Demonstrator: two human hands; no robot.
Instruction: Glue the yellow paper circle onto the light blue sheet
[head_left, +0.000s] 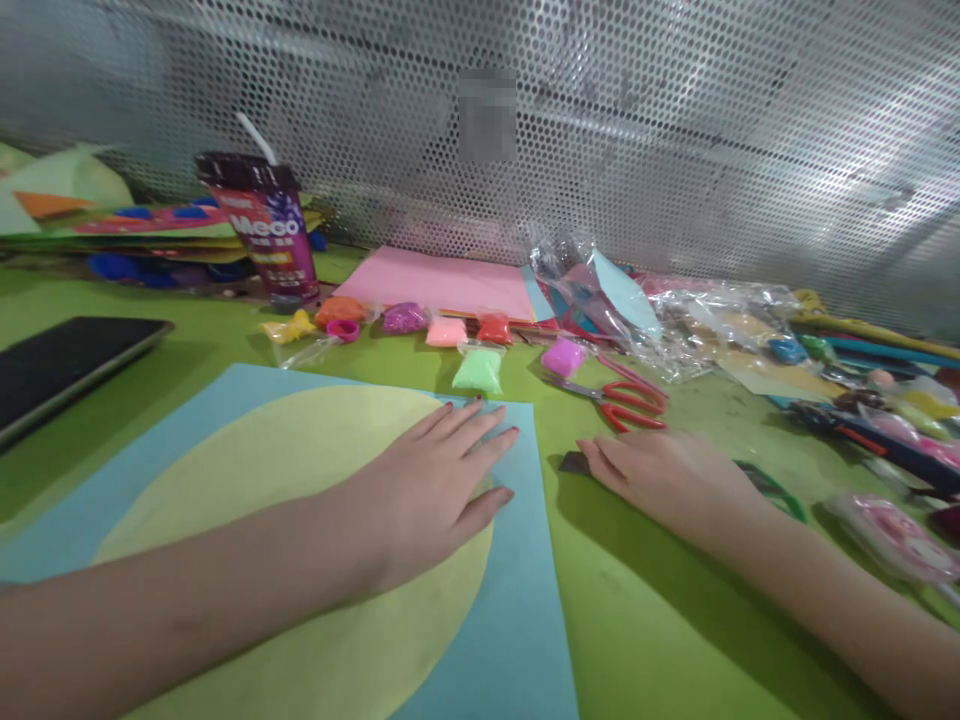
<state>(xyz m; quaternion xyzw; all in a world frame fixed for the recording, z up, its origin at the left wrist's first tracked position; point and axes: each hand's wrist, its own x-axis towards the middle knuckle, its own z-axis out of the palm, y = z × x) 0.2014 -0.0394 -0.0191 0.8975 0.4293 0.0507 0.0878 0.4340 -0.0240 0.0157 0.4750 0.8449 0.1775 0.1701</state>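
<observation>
My left hand point(427, 490) lies flat with its fingers spread on a pale yellow paper circle point(315, 620). The circle rests on a light blue sheet point(532, 600), and my fingertips reach the sheet's upper right part. To the right, my right hand point(667, 480) is closed low over the table. A dark flat end point(576, 462) sticks out by its fingertips, and a green loop handle point(780, 492) shows behind the wrist; together they look like green-handled scissors, mostly covered by the hand. Red-handled scissors point(630, 400) lie just beyond it. A mint green clay packet point(478, 370) sits beyond my left fingertips.
Several coloured clay packets, including a purple one point(562, 356), line the back. A Meco cup point(274, 235) with a straw stands behind them, near pink paper point(442, 280). A phone point(67, 365) lies left. Plastic bags point(720, 310) and small supplies crowd the right. Perforated metal point(600, 120) rises behind.
</observation>
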